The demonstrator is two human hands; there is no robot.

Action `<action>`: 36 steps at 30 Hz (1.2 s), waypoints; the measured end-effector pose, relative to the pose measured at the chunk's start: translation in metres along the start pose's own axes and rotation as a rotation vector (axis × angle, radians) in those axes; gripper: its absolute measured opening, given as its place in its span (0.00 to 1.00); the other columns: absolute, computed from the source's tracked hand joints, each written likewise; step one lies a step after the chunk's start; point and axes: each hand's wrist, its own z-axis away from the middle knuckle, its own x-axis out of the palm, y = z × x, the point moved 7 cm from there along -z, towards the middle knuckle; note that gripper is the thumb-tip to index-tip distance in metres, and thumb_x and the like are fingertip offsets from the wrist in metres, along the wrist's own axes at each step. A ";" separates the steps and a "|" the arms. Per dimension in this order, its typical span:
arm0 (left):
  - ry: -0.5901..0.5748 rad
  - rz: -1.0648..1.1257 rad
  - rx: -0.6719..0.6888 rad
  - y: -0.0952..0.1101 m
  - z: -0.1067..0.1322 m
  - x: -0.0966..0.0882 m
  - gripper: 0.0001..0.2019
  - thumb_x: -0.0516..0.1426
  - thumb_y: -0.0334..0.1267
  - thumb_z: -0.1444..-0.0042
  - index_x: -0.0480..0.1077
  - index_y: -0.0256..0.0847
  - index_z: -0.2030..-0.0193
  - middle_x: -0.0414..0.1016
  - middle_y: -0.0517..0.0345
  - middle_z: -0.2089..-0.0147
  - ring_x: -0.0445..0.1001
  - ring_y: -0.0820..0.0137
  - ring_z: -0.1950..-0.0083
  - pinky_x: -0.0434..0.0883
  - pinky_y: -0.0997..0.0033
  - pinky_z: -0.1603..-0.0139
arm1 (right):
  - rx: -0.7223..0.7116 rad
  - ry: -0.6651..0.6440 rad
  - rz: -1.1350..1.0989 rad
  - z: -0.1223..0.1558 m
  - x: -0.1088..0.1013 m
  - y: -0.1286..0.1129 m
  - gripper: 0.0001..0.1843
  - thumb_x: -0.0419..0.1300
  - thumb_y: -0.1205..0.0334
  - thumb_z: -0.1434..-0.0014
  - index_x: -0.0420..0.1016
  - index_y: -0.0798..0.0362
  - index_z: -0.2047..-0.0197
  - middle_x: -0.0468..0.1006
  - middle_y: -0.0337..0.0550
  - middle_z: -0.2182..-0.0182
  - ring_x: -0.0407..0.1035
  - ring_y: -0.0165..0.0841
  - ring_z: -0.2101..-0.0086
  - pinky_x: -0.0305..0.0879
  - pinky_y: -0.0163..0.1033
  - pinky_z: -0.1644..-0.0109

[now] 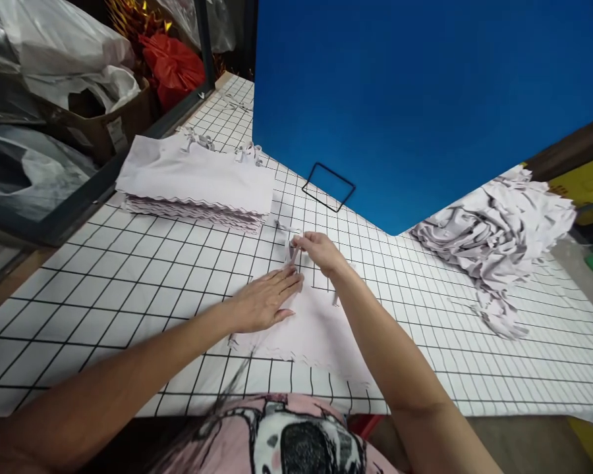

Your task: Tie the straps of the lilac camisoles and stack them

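A pale pinkish-white fabric piece (321, 329) with a wavy lower edge lies flat on the checked tabletop in front of me. My left hand (264, 301) rests palm down on its upper left part, fingers stretched out. Just beyond those fingertips, my right hand (320, 250) pinches a narrow fabric strap (291, 253) at the piece's top edge. Another thin strap (336, 299) shows beside my right forearm. Part of the piece is hidden under my left hand and right arm.
A neat stack of similar fabric pieces (197, 174) sits at the left back. To the right lies a loose heap of fabric strips (499, 230). A large flat blue area (400, 99) blocks the far side. Beyond the table's left edge are a cardboard box (123, 122) and a red bag (172, 69).
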 end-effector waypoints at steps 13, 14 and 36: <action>0.083 0.093 0.046 -0.001 -0.001 -0.005 0.25 0.50 0.46 0.33 0.60 0.41 0.33 0.56 0.50 0.28 0.43 0.60 0.24 0.50 0.52 0.26 | -0.372 0.024 0.105 0.023 -0.026 -0.072 0.12 0.52 0.60 0.34 0.78 0.51 0.60 0.76 0.43 0.62 0.69 0.31 0.64 0.66 0.38 0.63; 0.127 0.157 0.040 -0.001 -0.001 -0.012 0.21 0.50 0.44 0.33 0.64 0.41 0.36 0.60 0.50 0.30 0.48 0.60 0.25 0.53 0.52 0.27 | -0.420 0.034 0.149 0.033 -0.021 -0.065 0.12 0.52 0.62 0.34 0.78 0.50 0.59 0.76 0.44 0.61 0.70 0.32 0.62 0.67 0.39 0.62; 0.225 1.370 -0.742 -0.024 -0.001 -0.023 0.19 0.65 0.54 0.52 0.78 0.37 0.68 0.80 0.51 0.62 0.74 0.69 0.64 0.70 0.64 0.57 | -0.507 0.292 0.296 0.075 -0.011 -0.015 0.15 0.52 0.66 0.35 0.73 0.47 0.48 0.68 0.50 0.51 0.67 0.38 0.51 0.70 0.47 0.51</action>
